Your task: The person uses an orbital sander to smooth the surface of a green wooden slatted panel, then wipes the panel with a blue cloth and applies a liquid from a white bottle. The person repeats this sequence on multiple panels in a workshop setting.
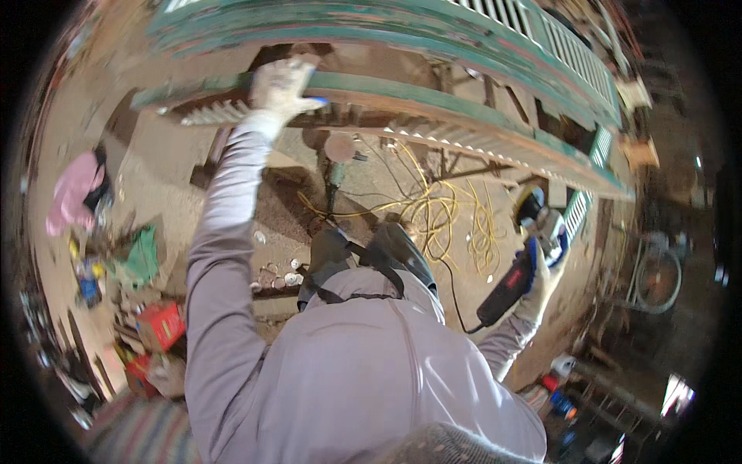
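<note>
My left hand [282, 89], in a white glove with blue fingertips, lies over the upper rail of a slatted wooden shutter [417, 97], fingers bent over the edge and thumb out to the right. Worn green paint covers that rail; the slats look bare and brownish. At the right, my gloved right hand [546, 280] grips an angle grinder [508, 292] with a dark body and metal head. Its round disc [530, 206] points away from me, near the shutter's right end but apart from it. A black cord runs from the grinder's rear toward my legs.
Another green slatted shutter [371, 31] lies beyond. Tangled yellow cable [437, 220] covers floor ahead of my feet, beside a green power tool [335, 176] with a round disc. Left are pink cloth [75, 193], green cloth [141, 259] and a red box [161, 325]; right, a wheel [657, 280].
</note>
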The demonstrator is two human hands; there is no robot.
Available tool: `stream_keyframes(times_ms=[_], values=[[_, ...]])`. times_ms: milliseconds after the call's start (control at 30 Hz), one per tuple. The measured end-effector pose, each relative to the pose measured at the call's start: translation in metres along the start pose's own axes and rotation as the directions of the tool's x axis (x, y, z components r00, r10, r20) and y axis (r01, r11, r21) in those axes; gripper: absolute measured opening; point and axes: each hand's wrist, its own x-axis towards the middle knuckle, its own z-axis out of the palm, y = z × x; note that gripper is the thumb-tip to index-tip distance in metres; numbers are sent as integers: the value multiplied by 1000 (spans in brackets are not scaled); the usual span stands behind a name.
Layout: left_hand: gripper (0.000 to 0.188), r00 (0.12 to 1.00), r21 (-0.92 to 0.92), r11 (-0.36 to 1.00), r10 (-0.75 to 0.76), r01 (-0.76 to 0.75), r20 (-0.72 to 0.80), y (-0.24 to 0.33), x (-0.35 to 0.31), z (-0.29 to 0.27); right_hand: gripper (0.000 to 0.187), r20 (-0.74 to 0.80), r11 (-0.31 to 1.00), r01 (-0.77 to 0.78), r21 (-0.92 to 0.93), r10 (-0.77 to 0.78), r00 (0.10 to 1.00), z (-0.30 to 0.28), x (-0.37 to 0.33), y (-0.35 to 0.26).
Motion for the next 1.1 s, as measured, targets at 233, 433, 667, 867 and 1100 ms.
stream_keyframes(times_ms=[233, 433, 667, 867, 1100], values=[[91, 997, 56, 996, -66, 68, -51, -5, 5, -7, 75, 28, 999, 28, -29, -27, 999, 46, -42, -34], [80, 987, -13, 999, -45, 43, -157, -8, -8, 4, 81, 139, 984, 88, -153, -67, 988, 94, -21, -43], [69, 995, -202, 975, 100, -94, 19, -42, -12, -16, 81, 202, 930, 131, -344, -63, 977, 158, -22, -66], [63, 975, -233, 951, 171, -202, -144, -59, -18, 8, 83, 201, 890, 153, -429, -71, 977, 204, -53, -92], [34, 979, -213, 955, 200, -205, -48, -47, -50, 15, 88, 176, 886, 131, -444, -57, 983, 251, -95, -93]])
